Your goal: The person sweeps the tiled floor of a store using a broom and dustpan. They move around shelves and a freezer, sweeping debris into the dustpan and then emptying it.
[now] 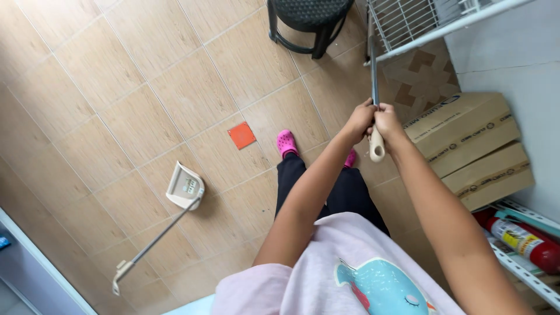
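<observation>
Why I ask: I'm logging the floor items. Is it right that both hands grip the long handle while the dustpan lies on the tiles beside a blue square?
Not quite: the head view shows an orange square, not blue. Both hands, left and right, do grip the long handle, and the dustpan lies on the tiles.

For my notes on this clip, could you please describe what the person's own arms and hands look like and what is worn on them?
Both arms are bare from the upper arm down. The left hand and right hand wear no gloves, and no rings, watch or bracelet show. The only sleeves are the short ones of a pale pink T-shirt, which has a teal whale print on its front.
</observation>
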